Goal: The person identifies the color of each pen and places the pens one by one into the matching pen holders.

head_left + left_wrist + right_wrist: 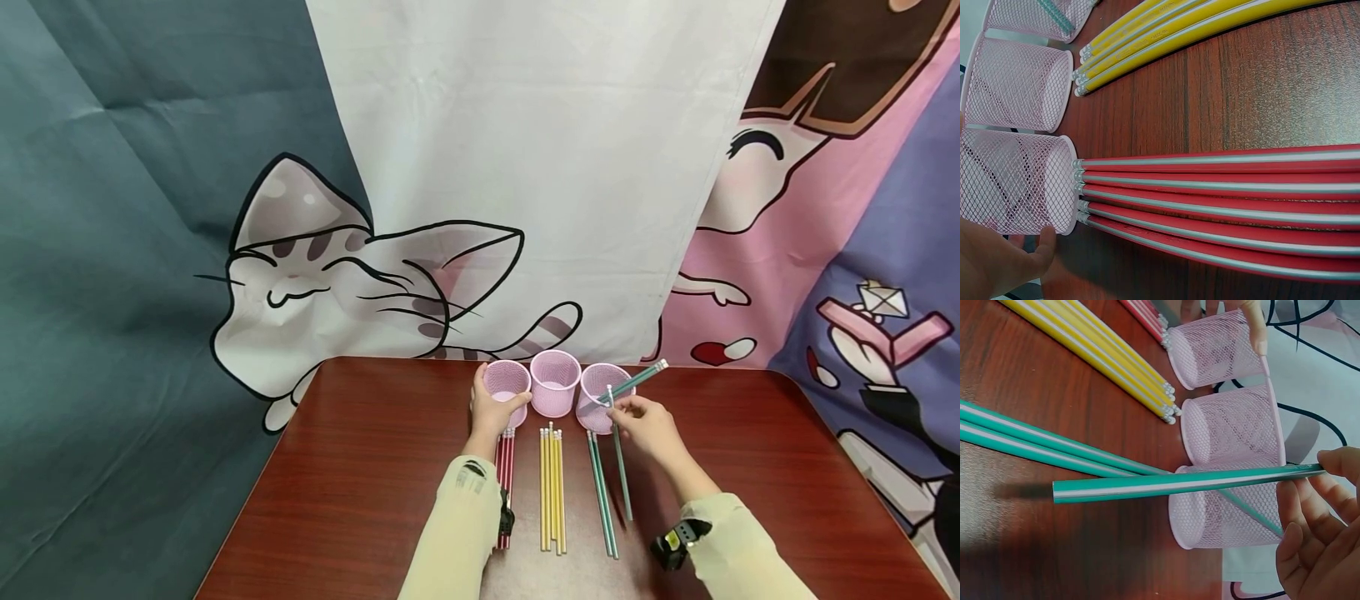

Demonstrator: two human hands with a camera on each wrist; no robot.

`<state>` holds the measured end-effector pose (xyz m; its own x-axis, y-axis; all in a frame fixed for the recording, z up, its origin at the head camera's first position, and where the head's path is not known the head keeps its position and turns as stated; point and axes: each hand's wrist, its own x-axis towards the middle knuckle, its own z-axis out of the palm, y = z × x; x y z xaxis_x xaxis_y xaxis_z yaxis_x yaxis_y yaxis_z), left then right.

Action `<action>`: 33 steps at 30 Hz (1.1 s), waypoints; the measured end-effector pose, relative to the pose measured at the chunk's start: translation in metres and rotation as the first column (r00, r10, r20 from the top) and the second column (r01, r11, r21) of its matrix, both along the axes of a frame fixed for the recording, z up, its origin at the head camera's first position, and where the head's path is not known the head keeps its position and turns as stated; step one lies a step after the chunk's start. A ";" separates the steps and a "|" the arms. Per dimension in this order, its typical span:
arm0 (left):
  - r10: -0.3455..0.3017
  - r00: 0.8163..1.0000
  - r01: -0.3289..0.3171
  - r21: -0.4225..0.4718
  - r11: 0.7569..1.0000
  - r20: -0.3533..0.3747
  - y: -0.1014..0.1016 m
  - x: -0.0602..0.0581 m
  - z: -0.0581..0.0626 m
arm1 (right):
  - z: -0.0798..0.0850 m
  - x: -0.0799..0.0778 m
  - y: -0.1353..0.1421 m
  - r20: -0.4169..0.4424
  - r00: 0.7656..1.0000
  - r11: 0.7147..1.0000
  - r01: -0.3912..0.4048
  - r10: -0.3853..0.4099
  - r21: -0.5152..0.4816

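Observation:
Three pink mesh pencil cups stand side by side near the table's back edge. My left hand holds the left cup, thumb at the front and fingers round its outer side. With thumb and fingertips, my right hand pinches a green pencil near its eraser end. That pencil hangs slanting down in front of the right cup, outside it. Green pencil length leans inside the right cup, eraser end up; whether it is one pencil or more I cannot tell. The middle cup is untouched.
On the brown table, red pencils, several yellow pencils and two green pencils lie in separate groups before the cups, erasers towards them. A printed cloth hangs behind the table.

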<state>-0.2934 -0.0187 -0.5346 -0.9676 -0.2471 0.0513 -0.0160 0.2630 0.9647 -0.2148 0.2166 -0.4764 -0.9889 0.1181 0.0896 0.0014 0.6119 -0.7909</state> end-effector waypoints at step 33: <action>0.001 1.000 -0.001 -0.003 1.000 -0.006 -0.001 0.000 -0.001 | 0.047 -0.007 0.008 -0.122 0.991 0.997 0.050 -0.057 -0.065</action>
